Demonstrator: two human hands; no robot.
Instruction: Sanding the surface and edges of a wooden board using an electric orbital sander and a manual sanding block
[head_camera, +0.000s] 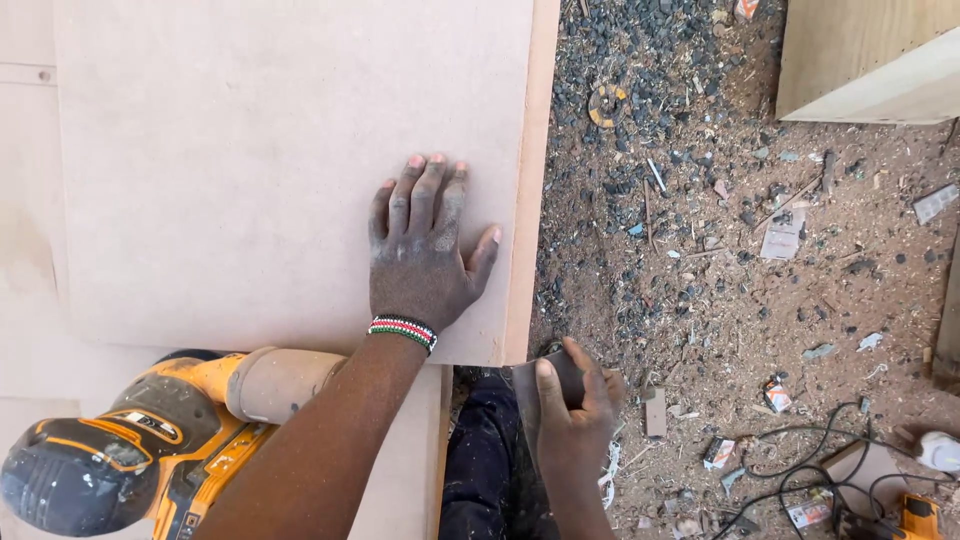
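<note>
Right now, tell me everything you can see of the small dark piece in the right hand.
The dark piece is a thin, flat, brownish-grey sheet, perhaps sandpaper, though that is uncertain. The right hand pinches it, thumb on top and fingers wrapped behind. It is held just off the corner of the pale board, over the littered ground. Its lower part is hidden by the hand.

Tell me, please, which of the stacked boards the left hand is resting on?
The left hand lies flat on the top board, the one overlapping the lower boards; the orange sander sits on a lower board nearer the person.
</note>
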